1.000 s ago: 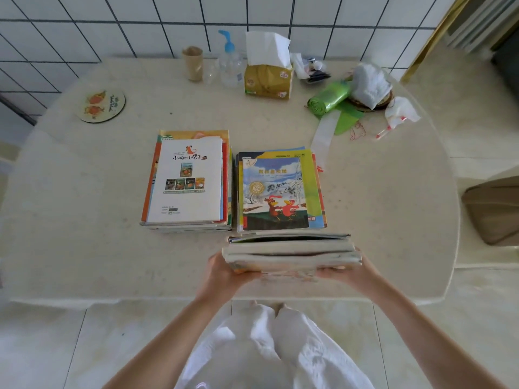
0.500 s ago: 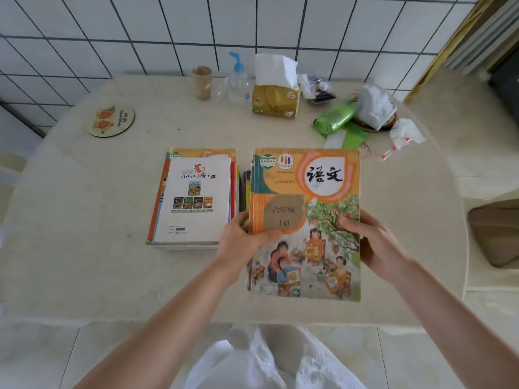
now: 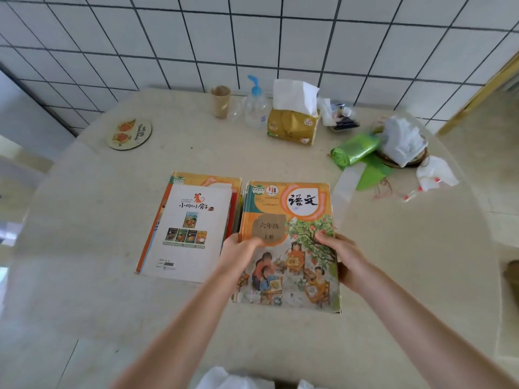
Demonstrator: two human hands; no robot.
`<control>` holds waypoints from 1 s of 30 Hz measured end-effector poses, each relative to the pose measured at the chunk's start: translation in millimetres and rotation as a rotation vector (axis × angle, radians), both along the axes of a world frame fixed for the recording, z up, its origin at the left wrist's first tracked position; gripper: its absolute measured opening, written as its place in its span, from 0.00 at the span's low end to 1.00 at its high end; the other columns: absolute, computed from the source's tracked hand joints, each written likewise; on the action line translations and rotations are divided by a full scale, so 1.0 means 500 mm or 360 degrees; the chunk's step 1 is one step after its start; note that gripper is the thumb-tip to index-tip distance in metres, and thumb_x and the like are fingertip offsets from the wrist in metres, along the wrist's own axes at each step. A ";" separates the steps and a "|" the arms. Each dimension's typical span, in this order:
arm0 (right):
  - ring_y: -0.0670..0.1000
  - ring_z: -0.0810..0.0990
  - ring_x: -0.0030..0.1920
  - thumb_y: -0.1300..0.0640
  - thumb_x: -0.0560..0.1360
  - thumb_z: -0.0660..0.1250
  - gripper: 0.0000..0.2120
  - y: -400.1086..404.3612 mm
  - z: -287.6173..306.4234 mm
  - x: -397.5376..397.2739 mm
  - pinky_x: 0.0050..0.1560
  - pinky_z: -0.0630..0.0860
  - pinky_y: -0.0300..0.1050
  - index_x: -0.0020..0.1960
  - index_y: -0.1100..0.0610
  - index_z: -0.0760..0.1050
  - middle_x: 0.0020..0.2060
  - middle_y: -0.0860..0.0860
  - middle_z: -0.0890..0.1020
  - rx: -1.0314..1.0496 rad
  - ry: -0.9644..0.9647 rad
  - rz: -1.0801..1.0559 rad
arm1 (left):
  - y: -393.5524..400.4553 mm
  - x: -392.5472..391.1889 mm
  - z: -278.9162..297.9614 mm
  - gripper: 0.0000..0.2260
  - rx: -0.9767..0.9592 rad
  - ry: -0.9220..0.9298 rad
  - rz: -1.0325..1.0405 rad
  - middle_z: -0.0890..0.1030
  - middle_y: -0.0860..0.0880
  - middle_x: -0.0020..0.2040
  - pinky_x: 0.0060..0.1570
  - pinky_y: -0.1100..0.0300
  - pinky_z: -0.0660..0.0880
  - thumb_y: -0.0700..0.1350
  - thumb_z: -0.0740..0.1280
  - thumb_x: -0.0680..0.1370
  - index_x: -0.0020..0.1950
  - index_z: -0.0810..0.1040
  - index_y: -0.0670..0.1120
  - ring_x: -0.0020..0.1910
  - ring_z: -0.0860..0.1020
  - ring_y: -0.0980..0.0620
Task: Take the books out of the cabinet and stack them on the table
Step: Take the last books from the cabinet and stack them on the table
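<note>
two hands hold one textbook (image 3: 289, 242) by its side edges: the left hand (image 3: 238, 249) grips the left edge with the thumb curled over the cover near a brown label, and the right hand (image 3: 341, 258) grips the right edge with its fingers bent onto the cover beside a drawn apple tree. the textbook is orange and green, face up, with children at desks pictured on its lower half; it lies over the right pile of books (image 3: 242, 203), of which only a thin strip of edges shows along its left side, and whether it already rests flat on that pile cannot be told. just to the left sits a second pile (image 3: 193, 228), topped by a white book with small cover pictures, over orange covers. both piles are near the middle of a pale round table (image 3: 84, 220). farther back, near the tiled wall (image 3: 252, 37), stand a brown cup (image 3: 221, 101), a clear pump bottle (image 3: 255, 108) with a blue top, and a yellow tissue pack (image 3: 293, 123). a round coaster (image 3: 129, 133) lies at the back left, and a green roll of bags (image 3: 355, 148) lies at the back right beside a white crumpled bag (image 3: 403, 140).
</note>
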State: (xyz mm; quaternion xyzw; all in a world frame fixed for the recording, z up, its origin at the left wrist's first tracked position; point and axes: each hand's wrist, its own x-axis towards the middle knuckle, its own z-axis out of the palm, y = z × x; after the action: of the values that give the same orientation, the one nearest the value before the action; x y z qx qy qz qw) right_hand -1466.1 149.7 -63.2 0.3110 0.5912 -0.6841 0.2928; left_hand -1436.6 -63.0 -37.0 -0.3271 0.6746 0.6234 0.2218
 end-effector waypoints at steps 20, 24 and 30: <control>0.52 0.82 0.48 0.47 0.74 0.64 0.08 -0.024 0.007 -0.030 0.53 0.79 0.55 0.51 0.48 0.73 0.50 0.51 0.83 0.0403 0.0189 0.0194 | 0.016 -0.045 0.018 0.12 -0.0479 0.0134 -0.0273 0.81 0.52 0.31 0.27 0.63 0.73 0.35 0.66 0.72 0.46 0.75 0.53 0.24 0.76 0.59; 0.53 0.74 0.60 0.38 0.64 0.64 0.25 -0.031 0.004 -0.013 0.62 0.72 0.61 0.58 0.42 0.64 0.59 0.48 0.75 0.0502 0.0188 0.0396 | 0.018 -0.037 0.013 0.21 -0.0495 0.0102 -0.0272 0.82 0.54 0.44 0.30 0.61 0.76 0.38 0.68 0.71 0.61 0.70 0.52 0.32 0.80 0.55; 0.45 0.76 0.51 0.51 0.74 0.65 0.19 -0.027 0.035 0.019 0.52 0.75 0.50 0.60 0.42 0.60 0.51 0.42 0.75 0.0459 0.0355 0.0356 | 0.021 -0.014 0.018 0.27 -0.0466 0.0188 -0.0232 0.73 0.60 0.44 0.25 0.71 0.73 0.36 0.66 0.75 0.70 0.61 0.52 0.31 0.78 0.64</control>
State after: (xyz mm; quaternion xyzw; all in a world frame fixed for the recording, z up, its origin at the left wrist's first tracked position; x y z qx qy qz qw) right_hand -1456.7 136.4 -45.9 0.2044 0.7425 -0.5859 0.2522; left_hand -1443.5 -52.3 -27.8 -0.2689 0.7921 0.5189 0.1763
